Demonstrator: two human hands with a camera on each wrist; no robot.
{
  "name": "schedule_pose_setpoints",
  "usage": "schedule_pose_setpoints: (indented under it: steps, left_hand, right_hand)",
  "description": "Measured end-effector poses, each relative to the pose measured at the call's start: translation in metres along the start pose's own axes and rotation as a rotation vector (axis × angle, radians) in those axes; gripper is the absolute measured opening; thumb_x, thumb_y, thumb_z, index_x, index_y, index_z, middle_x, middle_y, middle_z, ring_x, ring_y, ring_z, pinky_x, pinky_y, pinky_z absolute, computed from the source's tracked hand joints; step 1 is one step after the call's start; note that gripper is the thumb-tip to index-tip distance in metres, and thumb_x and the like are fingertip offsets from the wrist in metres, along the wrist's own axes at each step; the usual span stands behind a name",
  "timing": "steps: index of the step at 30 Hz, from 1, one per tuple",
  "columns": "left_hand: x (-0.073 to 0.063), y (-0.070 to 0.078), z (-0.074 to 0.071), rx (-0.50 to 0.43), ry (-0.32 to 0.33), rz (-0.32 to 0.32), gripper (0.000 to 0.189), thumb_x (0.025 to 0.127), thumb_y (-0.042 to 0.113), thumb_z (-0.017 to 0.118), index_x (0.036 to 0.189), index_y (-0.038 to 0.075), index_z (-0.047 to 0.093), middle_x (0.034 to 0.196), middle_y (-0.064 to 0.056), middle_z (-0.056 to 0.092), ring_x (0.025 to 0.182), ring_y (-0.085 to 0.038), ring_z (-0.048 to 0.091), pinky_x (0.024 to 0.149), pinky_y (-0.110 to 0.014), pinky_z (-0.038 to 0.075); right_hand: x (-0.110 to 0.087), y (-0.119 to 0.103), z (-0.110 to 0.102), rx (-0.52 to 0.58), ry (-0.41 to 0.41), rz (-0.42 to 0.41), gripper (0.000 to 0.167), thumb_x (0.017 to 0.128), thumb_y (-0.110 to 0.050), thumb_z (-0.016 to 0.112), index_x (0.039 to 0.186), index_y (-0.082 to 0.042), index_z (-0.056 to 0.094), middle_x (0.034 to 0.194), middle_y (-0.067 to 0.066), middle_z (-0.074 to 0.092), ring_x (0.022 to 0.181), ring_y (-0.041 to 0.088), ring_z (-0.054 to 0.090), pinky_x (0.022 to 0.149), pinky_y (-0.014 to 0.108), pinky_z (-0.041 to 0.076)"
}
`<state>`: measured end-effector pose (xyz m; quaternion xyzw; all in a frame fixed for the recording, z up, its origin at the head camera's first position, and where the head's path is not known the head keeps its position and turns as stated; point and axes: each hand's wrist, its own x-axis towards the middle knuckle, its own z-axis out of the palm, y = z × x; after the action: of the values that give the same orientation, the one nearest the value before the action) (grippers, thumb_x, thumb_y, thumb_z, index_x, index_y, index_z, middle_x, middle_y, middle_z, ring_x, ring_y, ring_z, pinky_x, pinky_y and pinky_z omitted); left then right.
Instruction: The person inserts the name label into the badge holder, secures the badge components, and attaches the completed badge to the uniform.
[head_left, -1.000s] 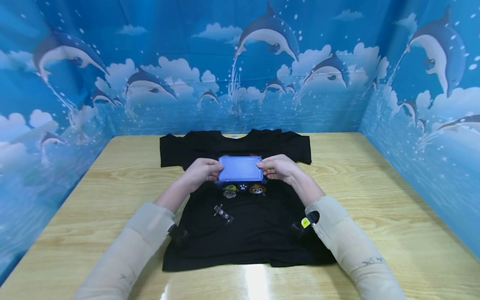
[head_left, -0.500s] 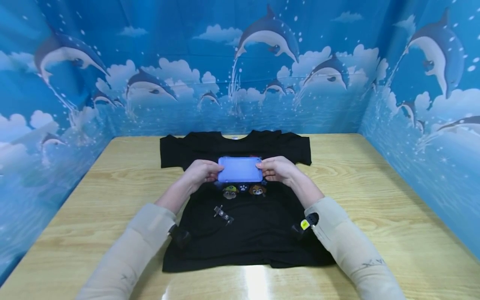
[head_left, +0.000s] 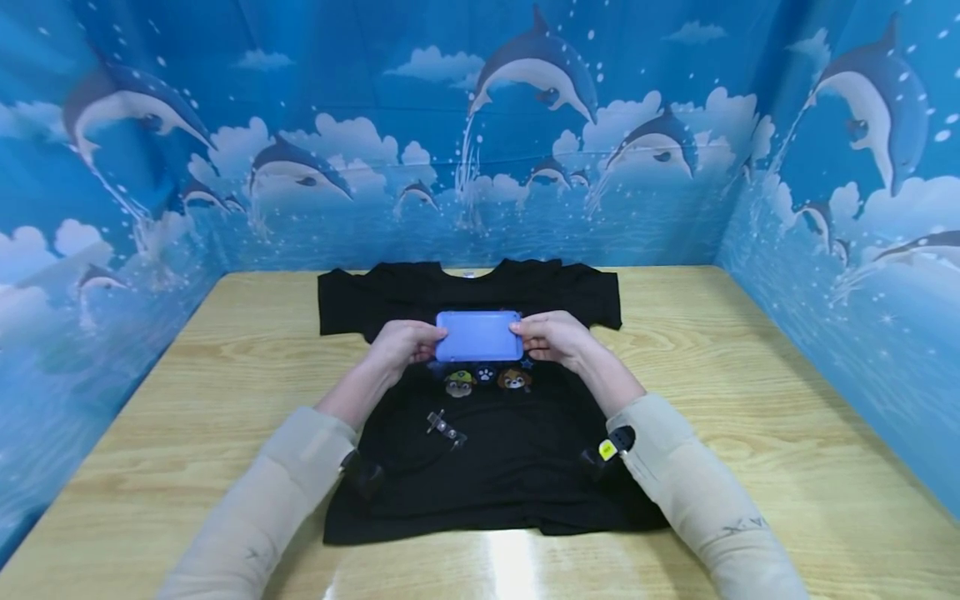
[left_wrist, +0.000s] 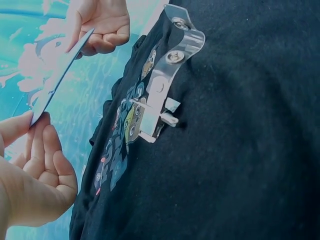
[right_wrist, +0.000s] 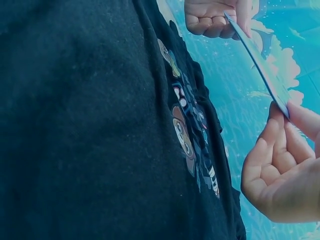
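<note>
A thin blue badge holder (head_left: 478, 337), rectangular with rounded corners and a narrow rim, is held level across its length above a black T-shirt (head_left: 510, 458). My left hand (head_left: 408, 342) pinches its left end between thumb and fingers. At the other end, my right hand (head_left: 558, 337) pinches it the same way. Both wrist views show the badge holder (left_wrist: 60, 77) nearly edge-on and lifted off the cloth. On the shirt, below the print, lies a badge clip (head_left: 447, 427) with a clear strap, snap buttons and a metal clip (left_wrist: 150, 120).
The T-shirt lies flat with its neck away from me, on a wood-grain table (head_left: 750, 400). Cartoon dog heads (head_left: 487, 382) are printed on its chest, partly covered by the badge holder. A blue dolphin curtain (head_left: 360, 100) stands round the back and sides.
Very little differs. Both hands keep their pinch on the badge holder, which has shifted only slightly away from me over the shirt's print. The badge clip lies where it was.
</note>
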<state>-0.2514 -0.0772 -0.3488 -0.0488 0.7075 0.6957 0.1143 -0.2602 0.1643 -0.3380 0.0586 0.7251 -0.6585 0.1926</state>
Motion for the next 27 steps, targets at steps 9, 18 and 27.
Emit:
schedule_pose_setpoints:
  steps: [9,18,27]
  left_hand:
    - [0.0002,-0.0001,0.0006,-0.015,0.030,0.008,0.009,0.080,0.006,0.068,0.075,0.005,0.061,0.058,0.002,0.059,0.054,-0.010,0.055,0.058,-0.023,0.044]
    - [-0.0001,0.0015,-0.0007,-0.001,0.016,-0.004,0.009,0.081,0.009,0.069,0.078,0.004,0.061,0.060,0.001,0.060,0.056,-0.011,0.056,0.059,-0.024,0.045]
    - [0.0003,-0.0003,-0.0012,0.067,-0.019,-0.004,0.017,0.084,0.014,0.066,0.092,-0.001,0.063,0.065,0.000,0.060,0.061,-0.012,0.056,0.066,-0.029,0.045]
  right_hand:
    - [-0.0004,-0.0012,0.0025,-0.010,0.012,-0.021,0.020,0.086,-0.012,0.065,0.101,0.000,0.060,0.063,0.000,0.060,0.057,0.010,0.057,0.057,0.023,0.048]
    - [-0.0002,-0.0021,0.0048,-0.024,0.042,-0.021,0.020,0.086,-0.012,0.066,0.101,0.000,0.060,0.063,0.000,0.060,0.057,0.009,0.057,0.056,0.022,0.048]
    - [-0.0015,-0.0021,0.0039,-0.014,0.021,-0.012,0.012,0.085,-0.012,0.067,0.090,-0.004,0.059,0.061,-0.001,0.059,0.055,0.009,0.055,0.056,0.022,0.048]
